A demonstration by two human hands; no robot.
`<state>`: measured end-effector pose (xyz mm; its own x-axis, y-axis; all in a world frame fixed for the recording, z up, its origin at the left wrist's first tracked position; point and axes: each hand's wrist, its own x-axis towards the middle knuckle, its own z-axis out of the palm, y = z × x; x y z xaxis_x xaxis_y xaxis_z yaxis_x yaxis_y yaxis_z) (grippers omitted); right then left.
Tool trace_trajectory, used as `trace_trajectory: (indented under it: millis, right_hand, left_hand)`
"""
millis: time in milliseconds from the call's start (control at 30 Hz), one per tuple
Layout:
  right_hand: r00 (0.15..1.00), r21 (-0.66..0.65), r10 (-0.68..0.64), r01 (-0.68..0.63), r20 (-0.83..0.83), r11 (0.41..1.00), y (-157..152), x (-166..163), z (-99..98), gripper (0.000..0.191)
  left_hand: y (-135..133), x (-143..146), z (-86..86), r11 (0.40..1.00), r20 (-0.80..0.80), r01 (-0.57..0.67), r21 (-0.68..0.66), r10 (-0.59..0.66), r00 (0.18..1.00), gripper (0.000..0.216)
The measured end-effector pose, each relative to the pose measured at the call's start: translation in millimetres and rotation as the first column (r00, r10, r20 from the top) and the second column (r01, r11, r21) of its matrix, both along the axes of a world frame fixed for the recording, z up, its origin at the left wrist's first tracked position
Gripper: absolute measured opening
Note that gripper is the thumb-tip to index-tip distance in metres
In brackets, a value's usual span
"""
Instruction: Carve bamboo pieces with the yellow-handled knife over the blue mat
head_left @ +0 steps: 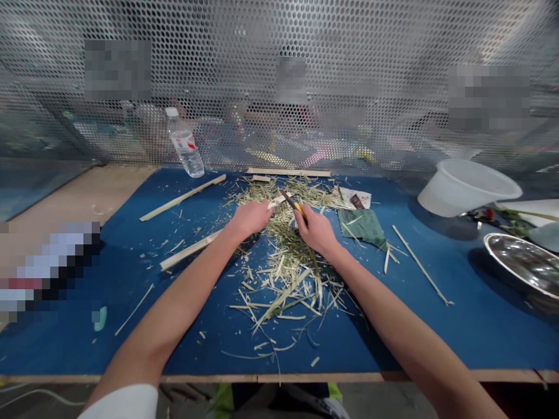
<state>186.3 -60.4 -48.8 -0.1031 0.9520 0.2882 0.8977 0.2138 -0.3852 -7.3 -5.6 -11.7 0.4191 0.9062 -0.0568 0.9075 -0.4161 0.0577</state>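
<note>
My left hand [251, 219] is closed on a pale bamboo strip [276, 202], whose end sticks out past the fingers. A longer bamboo length [187, 251] shows on the other side of my left forearm, in line with that strip; the forearm hides whether they are one piece. In my right hand [318, 231] is a knife with a yellow and black handle [299, 208]. Its dark blade [288, 199] lies against or just over the strip's end. Beneath both hands spreads a heap of bamboo shavings [288, 262].
Loose bamboo strips [183, 198] lie on the blue mat [131, 256]. A water bottle [186, 145] stands by the perforated metal screen [349, 70]. At right are a white tub [463, 189], a metal bowl [524, 262] and a green cloth-like piece [362, 227].
</note>
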Motion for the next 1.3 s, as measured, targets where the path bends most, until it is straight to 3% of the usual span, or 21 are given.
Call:
trace_trajectory:
  millis: [133, 233, 733, 1033, 1300]
  right_hand:
    - [0.981, -0.185, -0.022, 0.058, 0.192, 0.981, -5, -7, 7.4, 0.036]
    - [0.964, -0.241, -0.001, 0.068, 0.267, 0.968, -8, -13, 9.4, 0.035]
    - [0.920, -0.269, -0.089, 0.203, 0.381, 0.941, -19, -36, 20.2, 0.034]
    - [0.921, -0.277, -0.062, 0.179, 0.384, 0.944, -12, -40, 12.8, 0.033]
    - [0.946, -0.320, -0.022, 0.132, 0.323, 0.938, 6, -34, 14.8, 0.039]
  left_hand:
    - [-4, 4, -8.6, 1.000, -0.066, -0.026, -0.011, 0.025, 0.998, 0.052]
    - [-5, 5, -10.9, 1.000, -0.063, -0.029, -0.004, 0.029, 0.998, 0.053]
    - [-7, 6, -13.2, 0.999, -0.079, -0.002, 0.034, 0.005, 0.997, 0.050]
    - [-7, 8, -20.1, 0.997, -0.065, 0.029, 0.074, -0.024, 0.998, 0.049]
    - [-6, 9, -23.0, 0.997, -0.036, -0.034, 0.071, 0.037, 0.999, 0.049]
